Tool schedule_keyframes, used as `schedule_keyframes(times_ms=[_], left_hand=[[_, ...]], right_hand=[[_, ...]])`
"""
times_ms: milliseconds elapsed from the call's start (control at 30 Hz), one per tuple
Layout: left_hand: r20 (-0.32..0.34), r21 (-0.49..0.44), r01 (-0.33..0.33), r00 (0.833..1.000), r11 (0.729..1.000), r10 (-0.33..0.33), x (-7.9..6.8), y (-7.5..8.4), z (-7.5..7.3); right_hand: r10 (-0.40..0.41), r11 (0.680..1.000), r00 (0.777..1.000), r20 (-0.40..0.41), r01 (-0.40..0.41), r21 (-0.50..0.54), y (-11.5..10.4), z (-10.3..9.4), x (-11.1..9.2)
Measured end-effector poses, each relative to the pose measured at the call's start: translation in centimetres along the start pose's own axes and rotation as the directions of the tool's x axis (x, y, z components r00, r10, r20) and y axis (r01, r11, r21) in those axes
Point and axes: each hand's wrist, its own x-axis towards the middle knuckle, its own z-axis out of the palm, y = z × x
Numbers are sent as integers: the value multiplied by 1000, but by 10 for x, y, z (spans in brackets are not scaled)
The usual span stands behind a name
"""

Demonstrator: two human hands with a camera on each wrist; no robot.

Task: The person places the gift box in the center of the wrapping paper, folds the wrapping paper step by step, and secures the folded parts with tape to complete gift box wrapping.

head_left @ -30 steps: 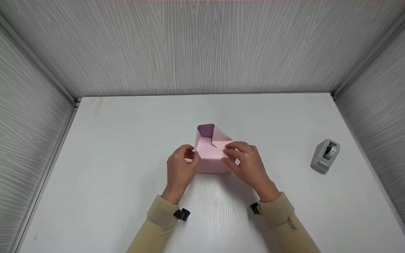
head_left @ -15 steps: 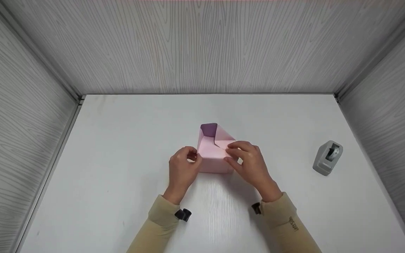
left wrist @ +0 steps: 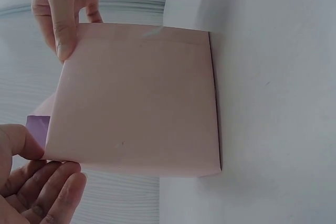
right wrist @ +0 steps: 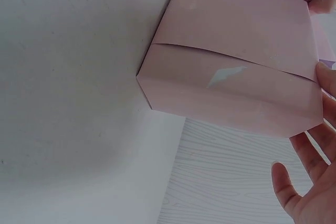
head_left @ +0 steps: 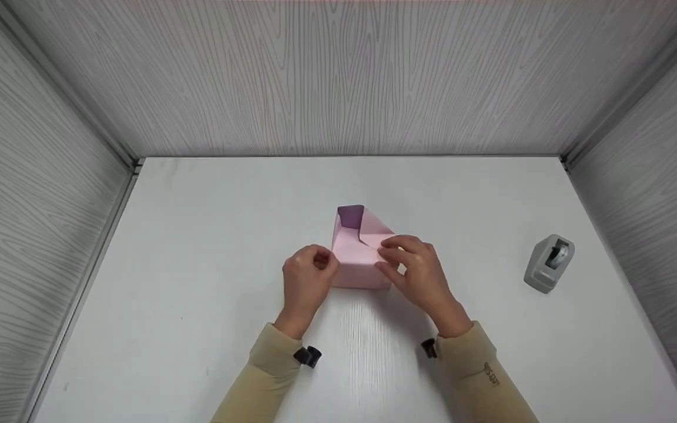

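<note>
A pink paper box (head_left: 362, 276) stands on the table with its top folded partly over and a purple inner face (head_left: 350, 216) showing at the back. My left hand (head_left: 306, 285) pinches the upper near left edge between thumb and forefinger; its other fingers lie under that corner in the left wrist view. At the near right corner, my right hand (head_left: 424, 276) holds the box, thumb on the front face and fingers at the top and side. A shiny strip of tape (right wrist: 226, 75) crosses a seam by that corner in the right wrist view. The box's far right side is hidden.
A grey tape dispenser (head_left: 549, 263) with a roll stands at the right of the white table (head_left: 227, 205). Grey wood-grain panels (head_left: 338, 76) enclose the table at the back, left and right.
My left fingertips have drawn closer together on the box's left edge. The right hand keeps its hold. The whole view has shifted slightly, with the box appearing a little farther right.
</note>
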Motion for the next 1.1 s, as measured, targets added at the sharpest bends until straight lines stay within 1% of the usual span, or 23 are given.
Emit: schedule_keyframes(times_ms=[167, 333, 567, 833, 1000, 1100], left_hand=[[0, 22, 3, 1000, 1000, -3, 3, 1, 1], [5, 61, -15, 1000, 998, 14, 6, 2, 1], [-6, 81, -53, 999, 995, 54, 11, 2, 2], [-18, 81, -63, 998, 995, 65, 16, 4, 2], [-34, 100, -86, 995, 991, 90, 18, 4, 2], [-34, 101, -83, 996, 991, 87, 20, 5, 2]], right_hand=[[12, 1000, 1000, 6, -12, 12, 0, 0, 0], [36, 999, 999, 34, -37, 27, 1, -1, 1], [25, 999, 999, 41, -26, 41, 1, -3, 3], [35, 999, 998, 48, -36, 37, 3, -3, 2], [24, 999, 999, 36, -25, 36, 3, -2, 1], [20, 999, 999, 32, -21, 36, 4, -1, 0]])
